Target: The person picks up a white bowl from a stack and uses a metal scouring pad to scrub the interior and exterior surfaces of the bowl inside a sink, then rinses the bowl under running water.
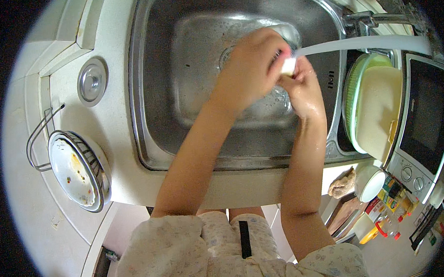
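Both of my hands are over a stainless steel sink (205,98), close together at the water stream (351,45) from the faucet (361,21). My left hand (254,61) is blurred, its fingers curled at a small white block (288,67) whose kind I cannot tell. My right hand (303,88) is wet and grips the same block from the other side. Fingers hide most of it. Just beyond the hands is a pale, glassy shape (288,35); whether it is splashing water or a clear vessel I cannot tell. The drain (226,56) is partly covered by my left hand.
On the left counter are a round metal lid (92,82) and stacked dishes topped by a food-stained white plate (73,171). At right stand a green basket (353,92), a cream cutting board (378,109), a microwave (425,111), a brown cloth (343,184), a white bowl (372,185) and several condiment containers (391,220).
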Demonstrator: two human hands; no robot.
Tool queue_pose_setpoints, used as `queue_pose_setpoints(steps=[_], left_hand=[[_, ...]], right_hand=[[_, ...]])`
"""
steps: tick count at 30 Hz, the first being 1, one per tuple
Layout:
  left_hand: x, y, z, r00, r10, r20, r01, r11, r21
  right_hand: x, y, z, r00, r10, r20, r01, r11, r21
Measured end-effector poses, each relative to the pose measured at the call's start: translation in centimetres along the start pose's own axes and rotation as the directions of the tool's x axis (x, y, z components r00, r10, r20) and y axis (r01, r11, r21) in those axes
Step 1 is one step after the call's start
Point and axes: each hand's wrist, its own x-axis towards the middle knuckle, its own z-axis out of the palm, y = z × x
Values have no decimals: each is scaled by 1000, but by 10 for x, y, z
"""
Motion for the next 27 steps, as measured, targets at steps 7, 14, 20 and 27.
queue_pose_setpoints(steps=[7,14,20,27], left_hand=[[6,-22,-20,999,-43,-14,43,999,15],[3,3,5,999,2,48,2,996,-87],[9,-30,-16,968,-223,-119,232,971,65],[8,-4,8,995,-66,-81,62,997,-42]], right_hand=[[-7,-11,11,972,70,225,-75,997,13],[5,1,-8,985,158,66,-126,929,-349],[-5,-4,10,962,82,261,-84,996,-1],[6,-1,4,997,-6,-73,32,934,356]])
